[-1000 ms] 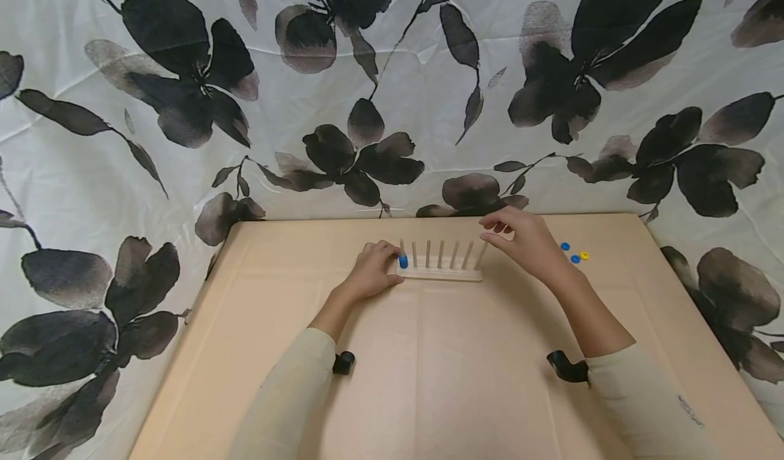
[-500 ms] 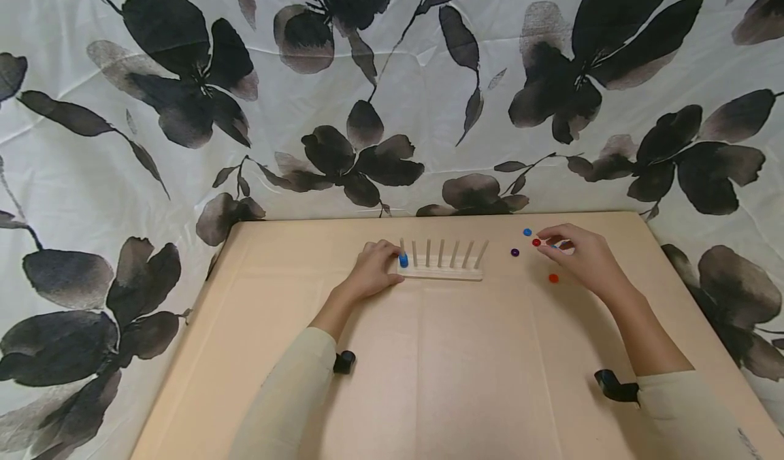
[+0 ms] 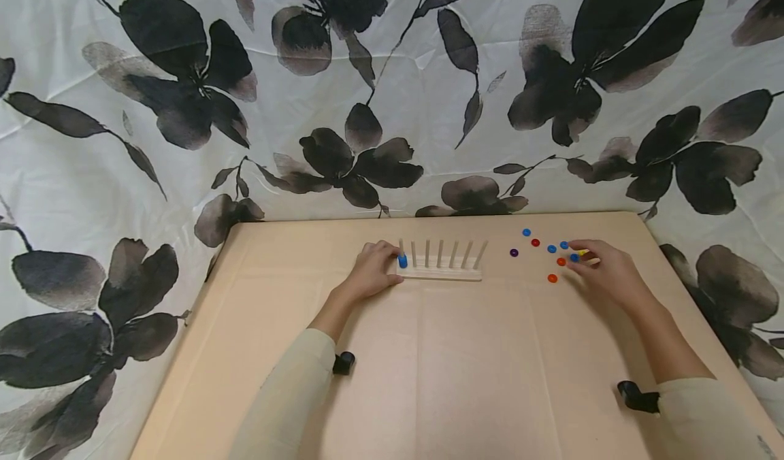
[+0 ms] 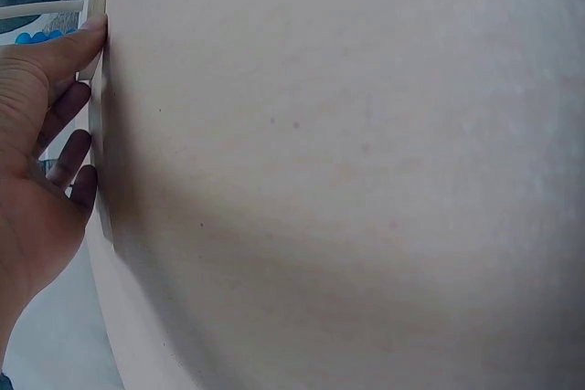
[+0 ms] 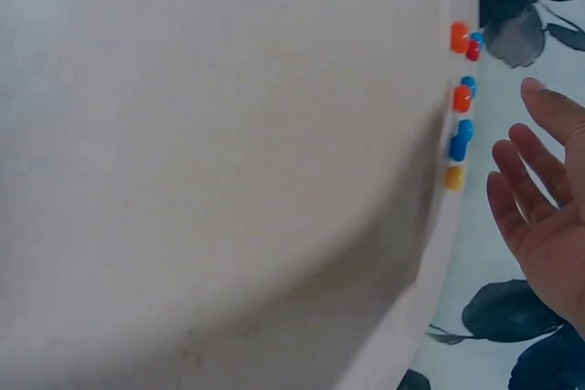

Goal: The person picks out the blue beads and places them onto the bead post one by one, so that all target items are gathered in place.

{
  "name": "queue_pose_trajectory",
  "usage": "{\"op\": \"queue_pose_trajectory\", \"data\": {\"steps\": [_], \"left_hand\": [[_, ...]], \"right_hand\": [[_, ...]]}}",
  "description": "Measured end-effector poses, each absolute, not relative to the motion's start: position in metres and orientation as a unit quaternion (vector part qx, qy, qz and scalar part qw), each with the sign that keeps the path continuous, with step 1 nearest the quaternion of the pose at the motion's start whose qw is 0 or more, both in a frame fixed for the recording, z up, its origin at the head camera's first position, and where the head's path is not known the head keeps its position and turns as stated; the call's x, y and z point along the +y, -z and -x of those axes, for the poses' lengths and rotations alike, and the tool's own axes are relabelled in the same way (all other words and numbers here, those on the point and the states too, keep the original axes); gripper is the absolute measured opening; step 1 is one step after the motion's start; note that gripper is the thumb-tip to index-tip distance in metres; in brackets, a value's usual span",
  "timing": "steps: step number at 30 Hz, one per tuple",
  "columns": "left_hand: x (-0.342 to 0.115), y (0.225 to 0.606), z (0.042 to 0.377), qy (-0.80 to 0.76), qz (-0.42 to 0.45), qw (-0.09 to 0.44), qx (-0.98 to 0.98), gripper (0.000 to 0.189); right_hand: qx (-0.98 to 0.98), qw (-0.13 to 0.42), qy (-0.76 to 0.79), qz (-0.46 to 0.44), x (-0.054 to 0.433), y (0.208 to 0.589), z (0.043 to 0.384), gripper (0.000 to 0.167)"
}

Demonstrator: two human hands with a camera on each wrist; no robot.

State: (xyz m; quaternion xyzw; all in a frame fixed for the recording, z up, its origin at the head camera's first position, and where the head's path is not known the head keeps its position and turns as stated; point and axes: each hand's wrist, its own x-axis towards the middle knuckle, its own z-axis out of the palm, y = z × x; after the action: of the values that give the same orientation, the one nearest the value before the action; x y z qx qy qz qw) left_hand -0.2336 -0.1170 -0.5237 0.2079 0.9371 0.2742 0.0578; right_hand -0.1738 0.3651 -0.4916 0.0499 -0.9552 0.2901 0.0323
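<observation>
A pale wooden peg rack (image 3: pixel 441 275) with a row of upright pegs stands toward the back of the table. Blue beads (image 3: pixel 402 261) are stacked on its leftmost peg; the other pegs are bare. My left hand (image 3: pixel 371 269) grips the rack's left end, thumb at the front edge of the base. To the right, my right hand (image 3: pixel 606 269) hovers over loose beads with its fingers loosely bent and nothing held. Nearest its fingertips are a yellow bead (image 3: pixel 582 252), partly hidden in the head view, and a blue bead (image 3: pixel 574 258). In the right wrist view the yellow bead (image 5: pixel 454 177) lies apart from the fingers.
More loose beads lie right of the rack: a purple bead (image 3: pixel 514 252), a red bead (image 3: pixel 535 242), an orange bead (image 3: pixel 552 278) and several blue ones. The tan table (image 3: pixel 478 365) ends at the back against a floral cloth (image 3: pixel 367 72).
My right hand has moved right, from the rack's right end to above the beads, uncovering several of them. My left hand and the rack stay where they were.
</observation>
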Motion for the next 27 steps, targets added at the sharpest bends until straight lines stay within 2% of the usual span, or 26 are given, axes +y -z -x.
{"op": "queue_pose_trajectory", "data": {"steps": [5,15,27], "left_hand": [[-0.117,0.524,0.234,-0.276,-0.208,0.057,0.937,0.053],[-0.119,0.524,0.232,-0.282,-0.21,0.057,0.934,0.053],[-0.124,0.522,0.226,-0.278,-0.222,0.063,0.932,0.053]], "right_hand": [[-0.96,-0.013,-0.279,-0.025,0.368,0.498,0.178,0.051],[-0.962,-0.055,-0.268,-0.003,0.37,0.506,0.18,0.058],[-0.971,-0.031,-0.238,-0.017,0.362,0.509,0.162,0.036]]}}
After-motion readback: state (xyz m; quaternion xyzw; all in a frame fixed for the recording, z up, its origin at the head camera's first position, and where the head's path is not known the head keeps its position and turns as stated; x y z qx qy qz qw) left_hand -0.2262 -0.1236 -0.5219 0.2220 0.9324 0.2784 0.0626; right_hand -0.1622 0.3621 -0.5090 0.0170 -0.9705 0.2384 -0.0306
